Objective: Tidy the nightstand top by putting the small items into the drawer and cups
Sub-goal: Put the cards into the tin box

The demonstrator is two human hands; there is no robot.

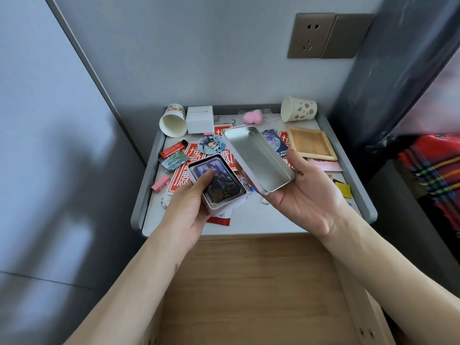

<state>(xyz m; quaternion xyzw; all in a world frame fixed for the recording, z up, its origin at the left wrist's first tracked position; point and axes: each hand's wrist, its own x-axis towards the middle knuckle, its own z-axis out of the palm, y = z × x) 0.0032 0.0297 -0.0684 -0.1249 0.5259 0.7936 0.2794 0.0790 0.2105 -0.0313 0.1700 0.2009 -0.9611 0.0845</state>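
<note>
Head view: left hand (pixel 189 207) grip clamped on tin base (pixel 225 202), fingers under it, thumb pressing the dark picture card (pixel 221 185) inside. Right hand (pixel 306 195) grip clamped on tin lid (pixel 258 158), hollow side up, tilted. Both are held over mid tabletop (pixel 249 225), with the lid at 2 o'clock of the base, just beside it; can't tell if they touch.

Drawer (pixel 249 282) is open at 6 o'clock, wood bottom showing.

Both cups lie on their sides: left cup (pixel 173 120) at 11 o'clock, right cup (pixel 298 108) at 1 o'clock.

Loose on the tabletop:
- white box (pixel 200 119) touching the left cup
- pink lump (pixel 253 116) at 12
- red lighter (pixel 173 148) at 9
- round badge (pixel 211 144) near centre
- wooden tray (pixel 311 143) at 2
- pink block (pixel 160 183) at 8
- yellow square (pixel 343 189) at 4
</note>
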